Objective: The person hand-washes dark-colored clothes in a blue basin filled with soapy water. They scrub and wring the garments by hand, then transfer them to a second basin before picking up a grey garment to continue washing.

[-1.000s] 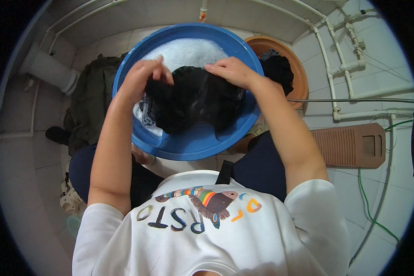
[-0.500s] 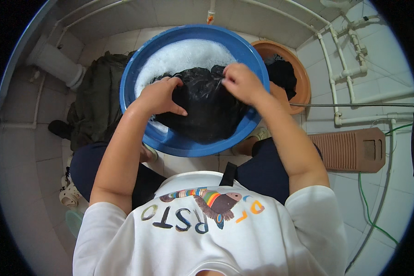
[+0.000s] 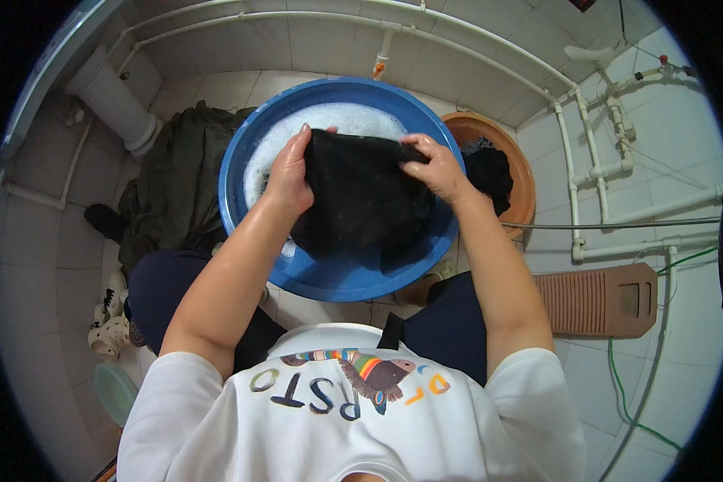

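Note:
A wet black piece of clothing [image 3: 361, 201] is stretched between my two hands over a large blue basin [image 3: 329, 287]. White suds [image 3: 349, 118] cover the water at the basin's far side. My left hand [image 3: 292, 173] grips the cloth's upper left edge, its thumb in front and some fingers hidden behind. At the upper right corner, my right hand [image 3: 435, 165] is closed around a bunched bit of the same cloth. The lower part of the garment hangs down into the basin.
To the right, an orange-brown basin [image 3: 524, 173] holds dark clothes [image 3: 488, 177]. A brown washboard [image 3: 594, 300] lies near my right knee. Dark green cloth [image 3: 173, 177] is heaped at left. White pipes [image 3: 569, 161] run along the walls, and clogs [image 3: 111, 335] sit at lower left.
Both hands have lifted the black garment's upper edge and spread it more flatly between them. The view has tilted, so the basin appears slightly lower.

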A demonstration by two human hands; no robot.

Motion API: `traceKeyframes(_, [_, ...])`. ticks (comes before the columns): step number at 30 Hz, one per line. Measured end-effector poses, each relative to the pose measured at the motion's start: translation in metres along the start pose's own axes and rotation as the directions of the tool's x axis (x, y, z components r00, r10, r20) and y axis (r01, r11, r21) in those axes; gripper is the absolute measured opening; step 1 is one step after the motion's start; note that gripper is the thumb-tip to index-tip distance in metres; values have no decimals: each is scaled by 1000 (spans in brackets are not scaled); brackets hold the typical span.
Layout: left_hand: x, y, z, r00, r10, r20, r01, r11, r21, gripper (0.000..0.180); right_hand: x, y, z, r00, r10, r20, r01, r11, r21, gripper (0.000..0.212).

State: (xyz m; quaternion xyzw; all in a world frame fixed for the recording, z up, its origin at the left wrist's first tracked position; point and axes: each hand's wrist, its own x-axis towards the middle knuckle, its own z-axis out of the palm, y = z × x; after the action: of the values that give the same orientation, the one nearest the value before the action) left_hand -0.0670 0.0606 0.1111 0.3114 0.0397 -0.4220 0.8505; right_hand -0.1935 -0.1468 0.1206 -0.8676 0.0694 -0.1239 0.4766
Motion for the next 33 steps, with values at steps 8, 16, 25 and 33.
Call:
traceKeyframes(8, [19,-46,-15,975,105,-197,-18,917,399,32,-31,-92,117,854,-518,48,516,830,-212,27])
traceKeyframes(16, [-7,-59,9,965,-61,-256,85,993,82,28,8,-21,99,889,-173,-423,76,969,-236,23])
traceKeyframes(25, [1,-60,10,979,-53,-196,67,996,66,24,11,0,95,925,-92,-368,62,994,-92,19])
traceKeyframes(33, [22,-62,-41,968,225,-112,-131,831,541,28,-8,-51,114,820,-498,-282,409,855,-320,15])
